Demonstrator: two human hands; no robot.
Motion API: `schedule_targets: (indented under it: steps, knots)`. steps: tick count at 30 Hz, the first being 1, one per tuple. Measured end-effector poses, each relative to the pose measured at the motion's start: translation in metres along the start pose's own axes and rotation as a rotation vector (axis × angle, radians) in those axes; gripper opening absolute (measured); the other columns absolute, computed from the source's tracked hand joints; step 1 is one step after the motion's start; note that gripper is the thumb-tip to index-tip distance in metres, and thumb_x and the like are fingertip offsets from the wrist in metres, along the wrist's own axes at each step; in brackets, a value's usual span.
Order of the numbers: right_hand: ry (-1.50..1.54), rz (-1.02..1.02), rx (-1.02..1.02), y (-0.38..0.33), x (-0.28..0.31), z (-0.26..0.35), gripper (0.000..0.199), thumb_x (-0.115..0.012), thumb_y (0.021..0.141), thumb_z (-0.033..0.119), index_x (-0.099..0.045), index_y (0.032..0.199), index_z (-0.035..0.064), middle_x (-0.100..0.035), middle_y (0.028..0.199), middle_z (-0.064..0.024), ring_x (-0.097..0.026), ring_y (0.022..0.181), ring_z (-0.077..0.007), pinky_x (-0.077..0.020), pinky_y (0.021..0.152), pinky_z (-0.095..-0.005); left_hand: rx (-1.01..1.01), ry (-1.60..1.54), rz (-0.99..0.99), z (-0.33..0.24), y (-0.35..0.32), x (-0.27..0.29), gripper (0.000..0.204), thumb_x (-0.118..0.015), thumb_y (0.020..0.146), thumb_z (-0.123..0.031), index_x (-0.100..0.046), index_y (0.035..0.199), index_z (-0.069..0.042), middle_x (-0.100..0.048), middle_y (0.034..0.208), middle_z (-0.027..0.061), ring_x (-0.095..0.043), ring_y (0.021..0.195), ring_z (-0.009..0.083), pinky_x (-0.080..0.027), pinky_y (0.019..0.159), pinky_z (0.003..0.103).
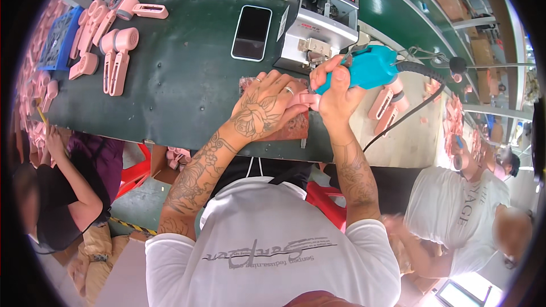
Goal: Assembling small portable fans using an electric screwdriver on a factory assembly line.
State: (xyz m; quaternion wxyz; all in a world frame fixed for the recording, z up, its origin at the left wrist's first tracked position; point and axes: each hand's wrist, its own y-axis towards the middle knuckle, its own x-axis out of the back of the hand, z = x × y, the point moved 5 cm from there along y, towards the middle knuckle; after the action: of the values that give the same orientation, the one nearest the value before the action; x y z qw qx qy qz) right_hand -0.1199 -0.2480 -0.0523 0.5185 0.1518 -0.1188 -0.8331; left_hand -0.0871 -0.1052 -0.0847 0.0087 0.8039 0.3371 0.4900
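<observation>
Centrally in the head view, the left hand (267,108) lies flat, fingers spread, pressing a small pink plastic part (307,100) onto a reddish textured pad (290,128) at the near edge of the dark green bench (182,79). Just beside it, the right hand (335,88) is closed around a teal electric screwdriver (369,67), its tip at the part. Behind stand a boxy grey metal machine (321,23) and a glossy black phone (251,32); moulded pink housings (116,51) lie upper left.
</observation>
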Motion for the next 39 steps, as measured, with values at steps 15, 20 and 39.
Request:
schedule_targets:
  steps: [15, 20, 39]
  knots:
    - [-0.038, -0.059, 0.219, 0.049, -0.01, 0.002, 0.036, -0.063, 0.104, 0.034, -0.055, 0.102, 0.0, -0.056, 0.072, -0.0073, -0.057, 0.061, -0.019, -0.0492, 0.058, -0.0334, 0.017, -0.11, 0.037, 0.006, -0.007, -0.003, 0.038, -0.06, 0.096, -0.028, -0.066, 0.129, -0.012, -0.064, 0.12, 0.0136, -0.058, 0.118, 0.0349, -0.044, 0.107, 0.052]
    - [-0.034, -0.091, 0.096, 0.038, -0.008, 0.007, 0.032, -0.061, 0.105, 0.031, -0.057, 0.104, -0.0006, -0.058, 0.073, -0.0056, -0.058, 0.062, -0.0158, -0.0481, 0.058, -0.0306, 0.036, -0.07, 0.035, 0.006, -0.01, -0.001, 0.038, -0.059, 0.096, -0.027, -0.066, 0.13, -0.012, -0.064, 0.121, 0.0136, -0.058, 0.118, 0.0346, -0.044, 0.107, 0.051]
    - [0.005, -0.014, -0.041, -0.026, 0.01, 0.009, 0.051, -0.064, 0.1, 0.05, -0.052, 0.102, 0.0001, -0.054, 0.074, -0.0083, -0.053, 0.064, -0.019, -0.0486, 0.061, -0.0349, -0.03, -0.063, -0.017, 0.002, -0.004, 0.0, 0.035, -0.06, 0.095, -0.023, -0.067, 0.126, -0.009, -0.064, 0.115, 0.0076, -0.058, 0.108, 0.0285, -0.046, 0.095, 0.045]
